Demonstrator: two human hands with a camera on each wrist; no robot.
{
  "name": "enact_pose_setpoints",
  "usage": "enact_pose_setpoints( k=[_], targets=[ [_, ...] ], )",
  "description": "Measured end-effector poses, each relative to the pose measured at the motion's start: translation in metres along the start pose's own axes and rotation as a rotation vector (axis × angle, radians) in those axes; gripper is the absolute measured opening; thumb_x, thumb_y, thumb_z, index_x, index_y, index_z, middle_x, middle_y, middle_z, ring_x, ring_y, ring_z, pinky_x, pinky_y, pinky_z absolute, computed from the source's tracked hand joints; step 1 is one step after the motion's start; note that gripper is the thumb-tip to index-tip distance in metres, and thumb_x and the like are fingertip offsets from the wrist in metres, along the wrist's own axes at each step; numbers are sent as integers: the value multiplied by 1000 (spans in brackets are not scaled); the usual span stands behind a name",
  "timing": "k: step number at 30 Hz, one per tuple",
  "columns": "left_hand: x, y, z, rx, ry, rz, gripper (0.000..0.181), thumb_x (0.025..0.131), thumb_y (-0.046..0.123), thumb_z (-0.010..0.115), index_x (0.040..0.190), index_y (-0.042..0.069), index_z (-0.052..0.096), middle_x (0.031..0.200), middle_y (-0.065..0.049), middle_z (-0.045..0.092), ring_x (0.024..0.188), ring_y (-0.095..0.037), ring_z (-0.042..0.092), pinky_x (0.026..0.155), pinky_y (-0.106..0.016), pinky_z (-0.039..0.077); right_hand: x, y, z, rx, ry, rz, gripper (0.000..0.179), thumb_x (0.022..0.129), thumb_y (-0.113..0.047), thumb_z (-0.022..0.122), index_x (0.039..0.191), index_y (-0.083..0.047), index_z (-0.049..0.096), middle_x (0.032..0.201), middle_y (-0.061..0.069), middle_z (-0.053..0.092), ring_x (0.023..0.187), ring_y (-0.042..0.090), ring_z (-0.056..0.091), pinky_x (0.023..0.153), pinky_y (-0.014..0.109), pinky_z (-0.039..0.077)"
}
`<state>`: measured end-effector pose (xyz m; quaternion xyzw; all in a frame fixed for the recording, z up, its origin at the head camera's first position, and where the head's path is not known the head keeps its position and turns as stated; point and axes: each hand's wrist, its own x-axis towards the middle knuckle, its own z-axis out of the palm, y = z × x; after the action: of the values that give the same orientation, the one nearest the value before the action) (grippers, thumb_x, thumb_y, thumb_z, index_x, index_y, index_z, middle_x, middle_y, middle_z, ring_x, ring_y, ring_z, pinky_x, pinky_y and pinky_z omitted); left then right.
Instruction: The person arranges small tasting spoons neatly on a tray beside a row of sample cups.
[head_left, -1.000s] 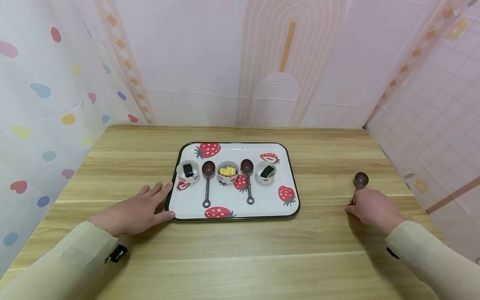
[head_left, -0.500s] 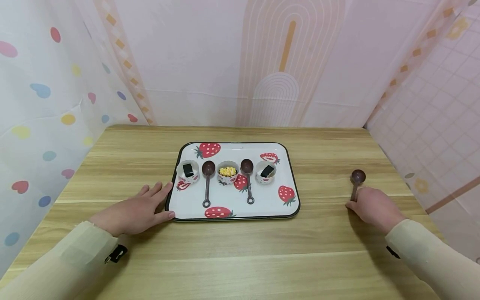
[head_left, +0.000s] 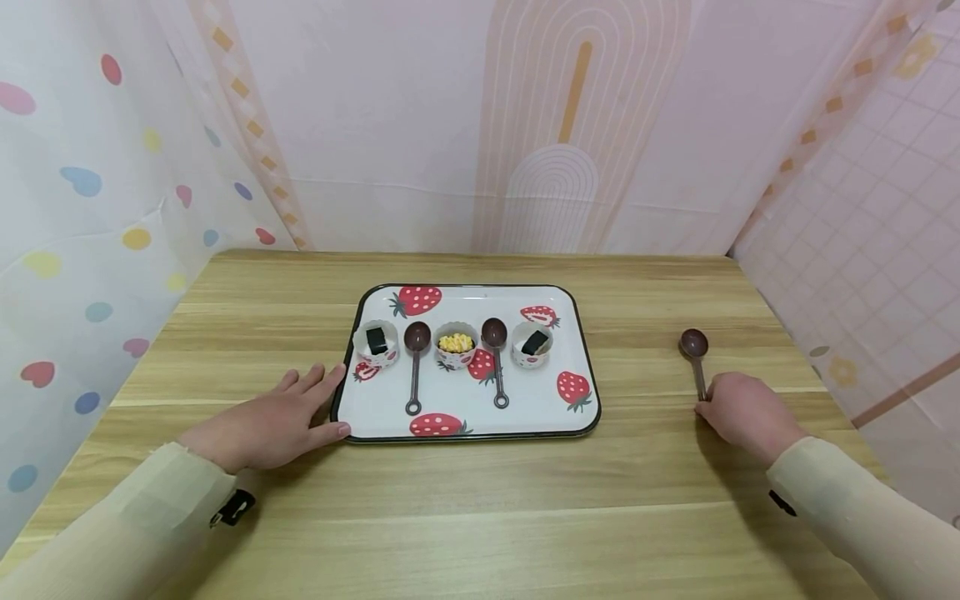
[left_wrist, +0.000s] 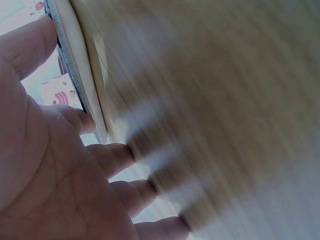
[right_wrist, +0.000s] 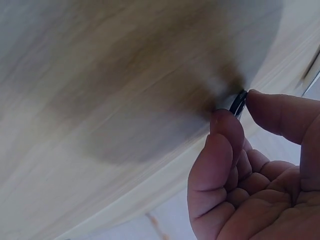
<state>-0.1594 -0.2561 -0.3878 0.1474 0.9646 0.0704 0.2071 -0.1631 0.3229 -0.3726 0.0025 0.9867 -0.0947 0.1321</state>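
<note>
My right hand [head_left: 752,417] pinches a brown measuring spoon [head_left: 694,343] by the end of its handle, at the right of the table. In the right wrist view, the dark handle end [right_wrist: 238,103] sits between thumb and forefinger. The spoon's round bowl points away from me. My left hand [head_left: 272,419] has its fingers spread, with thumb and fingertips at the left rim of a white strawberry-print tray [head_left: 517,417]. From the left wrist view, the tray edge [left_wrist: 75,65] runs beside the thumb and forefinger, while the other fingertips [left_wrist: 145,187] touch the wooden table.
On the tray, two more brown spoons [head_left: 417,337] [head_left: 493,333] alternate with three paper cups. The left cup [head_left: 378,357] and right cup [head_left: 531,358] hold white food with a black strip; the middle cup [head_left: 455,357] holds yellow crumbly food. Printed curtains [head_left: 390,125] border the table [head_left: 480,517].
The spoon in my right hand has swung its bowl leftward and slightly away from me, so more of the handle shows. The left hand and tray have stayed put.
</note>
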Motion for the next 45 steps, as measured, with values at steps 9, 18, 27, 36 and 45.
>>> enact_pose_setpoints(
  k=[9,18,27,36,45],
  targets=[
    [0,0,1,-2,17,4,104,99,76,47,168,4,19,169,-37,19,149,-69,18,113,-78,33,1,-1,0,11,-30,19,28,99,-15,63,72,-9,58,65,2,51,60,18,50,55,30,39],
    [0,0,2,-2,42,20,103,99,75,49,168,3,21,167,-38,23,148,-70,20,113,-77,34,4,1,0,9,1,-1,24,99,-15,66,78,-3,66,68,5,55,63,19,51,58,31,41],
    [0,-1,2,-9,30,15,105,99,76,48,168,4,19,168,-38,21,148,-70,19,113,-78,33,7,3,0,25,24,-25,18,99,-13,67,91,3,73,77,9,65,69,21,56,63,33,45],
    [1,-1,2,0,38,16,104,99,76,47,168,4,20,167,-38,22,148,-70,19,113,-77,33,5,-6,3,129,57,-23,19,100,-16,66,97,1,72,83,9,67,73,22,57,63,31,45],
    [1,0,1,-7,28,8,104,99,76,48,168,4,19,168,-38,20,149,-70,18,113,-78,33,4,-20,5,203,113,-64,21,101,-17,68,103,3,73,91,15,73,76,23,60,63,31,46]
  ],
)
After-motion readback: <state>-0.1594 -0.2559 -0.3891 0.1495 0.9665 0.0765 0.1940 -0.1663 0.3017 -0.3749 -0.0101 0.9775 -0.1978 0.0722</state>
